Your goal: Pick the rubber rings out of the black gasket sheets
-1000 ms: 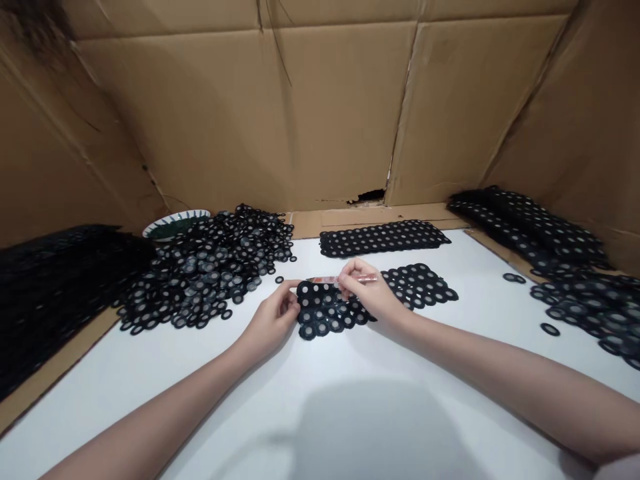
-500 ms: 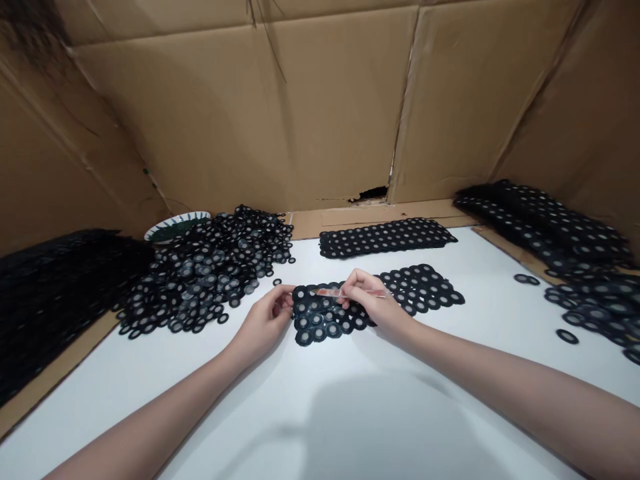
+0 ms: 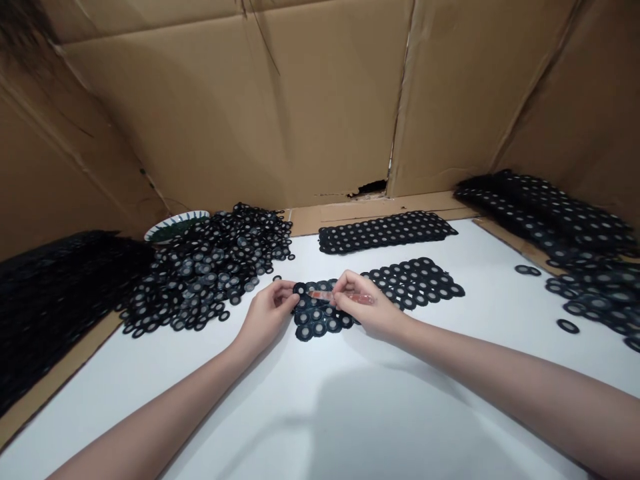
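A flat sheet of joined black rings with pale centres (image 3: 417, 280) lies on the white table in front of me. My left hand (image 3: 273, 310) is closed at its left end, pinching a corner ring (image 3: 300, 289) between thumb and fingers. In my right hand (image 3: 367, 307) is a slim, pointed, knife-like tool with a reddish, partly clear body (image 3: 320, 295). Its tip points left, right beside the pinched ring. My right hand hides part of the sheet's middle.
A heap of loose black rings (image 3: 200, 273) sits at the left, against a bowl (image 3: 175, 225). Dark stacked sheets (image 3: 60, 293) lie far left. Another sheet stack (image 3: 387, 231) lies behind; more sheets (image 3: 555, 210) and loose rings (image 3: 600, 293) are right. Cardboard walls (image 3: 225, 113) enclose the table.
My right hand and the tool have shifted slightly left, bringing the tip closer to the corner ring. My left thumb has come up onto that ring. The view has tilted slightly.
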Action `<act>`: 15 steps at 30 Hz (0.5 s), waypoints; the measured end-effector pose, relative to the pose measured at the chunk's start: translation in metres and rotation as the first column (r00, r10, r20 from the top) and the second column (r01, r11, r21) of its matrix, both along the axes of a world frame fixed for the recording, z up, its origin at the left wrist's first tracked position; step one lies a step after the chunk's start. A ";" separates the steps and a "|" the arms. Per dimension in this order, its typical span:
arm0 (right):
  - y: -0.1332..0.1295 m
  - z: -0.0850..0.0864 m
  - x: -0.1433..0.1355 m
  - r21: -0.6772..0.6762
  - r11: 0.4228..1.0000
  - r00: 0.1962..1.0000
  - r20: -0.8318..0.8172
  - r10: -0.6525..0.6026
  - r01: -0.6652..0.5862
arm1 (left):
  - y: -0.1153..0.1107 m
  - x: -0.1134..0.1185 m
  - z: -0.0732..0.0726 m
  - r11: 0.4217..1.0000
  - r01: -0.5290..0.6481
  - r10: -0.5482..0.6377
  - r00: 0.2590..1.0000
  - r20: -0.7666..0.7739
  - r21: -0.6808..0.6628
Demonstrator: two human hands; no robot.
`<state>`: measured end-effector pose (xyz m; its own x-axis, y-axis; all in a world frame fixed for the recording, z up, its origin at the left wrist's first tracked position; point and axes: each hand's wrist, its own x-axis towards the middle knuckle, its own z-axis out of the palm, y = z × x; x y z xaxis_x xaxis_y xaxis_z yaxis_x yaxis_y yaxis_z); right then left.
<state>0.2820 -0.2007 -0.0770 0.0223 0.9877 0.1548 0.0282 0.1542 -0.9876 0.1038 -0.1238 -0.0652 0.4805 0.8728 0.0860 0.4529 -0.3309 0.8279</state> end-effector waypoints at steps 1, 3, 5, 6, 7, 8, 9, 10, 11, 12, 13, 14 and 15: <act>0.000 -0.001 0.000 -0.006 1.000 1.000 0.002 0.014 -0.014 | 0.000 0.001 0.000 1.000 -0.004 0.004 1.000 0.001 -0.006; -0.001 -0.001 -0.001 -0.012 0.999 1.000 0.005 0.030 -0.030 | 0.000 0.003 0.001 1.000 -0.020 0.020 1.000 -0.008 -0.005; -0.002 0.000 -0.002 -0.003 1.000 0.999 0.024 0.031 -0.031 | 0.000 0.007 0.001 0.999 -0.038 0.038 0.999 -0.028 0.010; -0.003 0.000 -0.003 0.003 0.999 0.999 0.034 0.032 -0.032 | 0.000 0.008 0.000 0.998 -0.051 0.052 0.998 -0.039 0.022; -0.003 0.001 -0.004 0.008 0.999 0.998 0.042 0.035 -0.035 | 0.001 0.010 0.000 0.997 -0.065 0.067 0.997 -0.049 0.038; -0.004 0.001 -0.005 0.012 0.999 0.998 0.051 0.038 -0.039 | 0.001 0.011 -0.001 0.995 -0.079 0.082 0.995 -0.057 0.058; -0.004 0.001 -0.006 0.019 0.999 0.997 0.062 0.041 -0.042 | 0.001 0.011 -0.001 0.993 -0.090 0.095 0.993 -0.063 0.082; -0.005 0.001 -0.007 0.028 0.999 0.996 0.077 0.040 -0.042 | 0.000 0.011 -0.002 0.989 -0.098 0.106 0.992 -0.066 0.111; -0.005 0.001 -0.008 0.039 0.999 0.995 0.098 0.034 -0.038 | -0.001 0.011 -0.002 0.984 -0.101 0.112 0.991 -0.070 0.144; -0.005 0.000 -0.009 0.050 0.998 0.992 0.124 0.023 -0.030 | -0.002 0.011 -0.002 0.979 -0.099 0.114 0.991 -0.076 0.178; -0.006 -0.001 -0.011 0.062 0.998 0.989 0.150 0.010 -0.019 | -0.004 0.010 -0.002 0.973 -0.094 0.115 0.990 -0.087 0.211; -0.006 -0.002 -0.012 0.073 0.997 0.985 0.174 -0.003 -0.010 | -0.007 0.010 -0.001 0.966 -0.092 0.119 0.988 -0.101 0.243; -0.006 -0.002 -0.014 0.084 0.996 0.980 0.198 -0.014 -0.003 | -0.009 0.010 -0.001 0.958 -0.090 0.125 0.985 -0.117 0.274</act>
<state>0.2682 -0.2063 -0.0789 -0.0116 0.9711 0.2384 0.2228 0.2350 -0.9461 0.1133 -0.1333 -0.0660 0.4078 0.8738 0.2649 0.5967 -0.4746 0.6471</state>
